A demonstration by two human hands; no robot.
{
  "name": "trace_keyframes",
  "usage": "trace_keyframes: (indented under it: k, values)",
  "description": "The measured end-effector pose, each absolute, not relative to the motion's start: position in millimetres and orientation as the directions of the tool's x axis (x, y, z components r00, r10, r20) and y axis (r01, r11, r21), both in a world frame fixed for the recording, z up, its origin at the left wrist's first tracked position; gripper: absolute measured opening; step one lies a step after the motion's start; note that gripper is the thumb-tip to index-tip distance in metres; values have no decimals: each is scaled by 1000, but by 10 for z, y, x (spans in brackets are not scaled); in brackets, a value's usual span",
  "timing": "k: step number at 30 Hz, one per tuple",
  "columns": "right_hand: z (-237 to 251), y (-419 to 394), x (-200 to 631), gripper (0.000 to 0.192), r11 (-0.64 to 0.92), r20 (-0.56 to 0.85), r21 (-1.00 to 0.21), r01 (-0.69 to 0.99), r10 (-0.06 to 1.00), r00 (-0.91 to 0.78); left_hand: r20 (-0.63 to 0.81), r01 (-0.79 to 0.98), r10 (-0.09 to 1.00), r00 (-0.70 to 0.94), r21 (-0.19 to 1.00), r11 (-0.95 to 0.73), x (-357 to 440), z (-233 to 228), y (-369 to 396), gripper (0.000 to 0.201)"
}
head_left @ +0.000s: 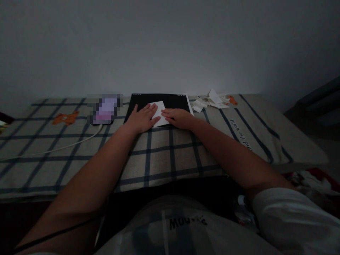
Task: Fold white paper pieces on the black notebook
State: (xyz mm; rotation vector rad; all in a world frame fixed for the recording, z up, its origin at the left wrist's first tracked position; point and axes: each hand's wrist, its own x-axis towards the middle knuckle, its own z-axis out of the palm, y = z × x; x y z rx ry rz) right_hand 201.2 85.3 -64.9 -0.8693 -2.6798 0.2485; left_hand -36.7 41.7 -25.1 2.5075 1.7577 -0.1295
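A small white piece of paper [160, 106] lies on a black sheet with punched holes along its far edge [146, 99]. My left hand [143, 118] rests palm down, fingers spread, with its fingertips over the paper's left side. From the other side, my right hand [180, 118] reaches in with fingers stretched out, touching the paper's right part. Both hands lie low on the black sheet and neither is visibly wrapped round anything. Part of the paper is hidden under the fingers.
A phone [106, 109] with a blurred screen and a white cable [71, 144] lies to the left. Several folded white paper pieces [212, 100] are heaped at the right. The checked tablecloth [159, 159] covers the table, which meets a grey wall [170, 46].
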Motion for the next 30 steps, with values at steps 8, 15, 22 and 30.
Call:
trace_keyframes:
  k: [8,15,22,30]
  values:
    - [-611,827,2006,50,779,212,-284,559,619,-756,-86,970,966,243,49,-239,-343,-195,407,71]
    - [-562,796,1992,52,775,185,-266,573,625,-759,131,978,973,189,58,-198,-395,-255,527,60]
    - [-580,802,2000,52,778,192,-249,577,623,-758,119,965,963,243,66,-252,-542,-281,666,49]
    - [-640,841,2023,52,798,236,-258,545,599,-765,-61,949,947,316,21,-316,-676,-240,673,64]
